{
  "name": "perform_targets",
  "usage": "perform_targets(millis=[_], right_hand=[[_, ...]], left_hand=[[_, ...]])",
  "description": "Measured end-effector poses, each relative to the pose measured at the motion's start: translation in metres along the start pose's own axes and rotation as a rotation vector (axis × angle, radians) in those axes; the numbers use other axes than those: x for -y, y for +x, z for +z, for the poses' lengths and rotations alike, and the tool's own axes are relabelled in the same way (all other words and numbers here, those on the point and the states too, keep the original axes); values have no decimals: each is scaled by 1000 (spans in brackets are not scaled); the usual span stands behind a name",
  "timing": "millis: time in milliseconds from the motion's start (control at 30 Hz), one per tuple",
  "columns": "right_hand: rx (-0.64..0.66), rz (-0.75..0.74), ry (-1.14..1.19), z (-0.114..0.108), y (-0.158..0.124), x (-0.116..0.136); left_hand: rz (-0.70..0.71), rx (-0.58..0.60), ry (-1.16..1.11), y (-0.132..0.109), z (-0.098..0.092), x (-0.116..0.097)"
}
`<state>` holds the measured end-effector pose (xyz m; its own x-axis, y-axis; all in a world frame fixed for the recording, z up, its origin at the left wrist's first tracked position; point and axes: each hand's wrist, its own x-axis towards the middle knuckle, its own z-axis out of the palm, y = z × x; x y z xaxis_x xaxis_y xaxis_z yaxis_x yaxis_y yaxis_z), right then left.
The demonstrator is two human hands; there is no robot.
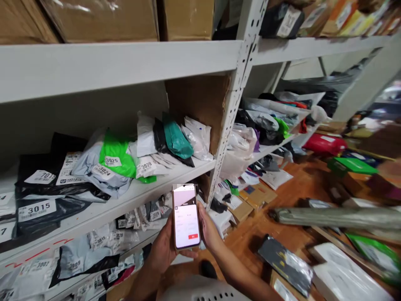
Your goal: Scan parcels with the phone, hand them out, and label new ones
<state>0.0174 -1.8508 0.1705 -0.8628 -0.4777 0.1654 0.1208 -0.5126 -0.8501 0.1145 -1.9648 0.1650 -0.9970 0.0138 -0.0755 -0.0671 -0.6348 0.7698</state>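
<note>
Phone point(186, 219) between hands point(164, 241) point(206, 223), apparently gripped.

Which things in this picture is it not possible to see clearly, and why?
In head view:
Text on the phone: too small.
Some fingers of the left hand and right hand: behind the phone.
Tops of the cardboard boxes: cut by picture's upper edge.
Labels at upper right: blurred.

Phone screen point(187, 223): bright, small print washed out
Shelf recess point(109, 108): dim, shadowed toward the back
Black floor package point(282, 259): whitish glare
Far-right boxes point(380, 140): motion-blurred, stretched
</note>
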Motion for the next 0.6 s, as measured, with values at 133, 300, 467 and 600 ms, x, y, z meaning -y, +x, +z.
perform_targets(millis=[133,300,467,600], right_hand=[[9,116,160,-23,17,31],[10,528,389,-57,45,80],[207,692,436,-96,63,116],[314,731,451,-116,65,125]], left_hand=[[74,-93,193,32,32,-6],[548,-777,1132,58,60,-81],[631,-1184,1897,81,63,-182],[248,-887,2134,102,71,-234]])
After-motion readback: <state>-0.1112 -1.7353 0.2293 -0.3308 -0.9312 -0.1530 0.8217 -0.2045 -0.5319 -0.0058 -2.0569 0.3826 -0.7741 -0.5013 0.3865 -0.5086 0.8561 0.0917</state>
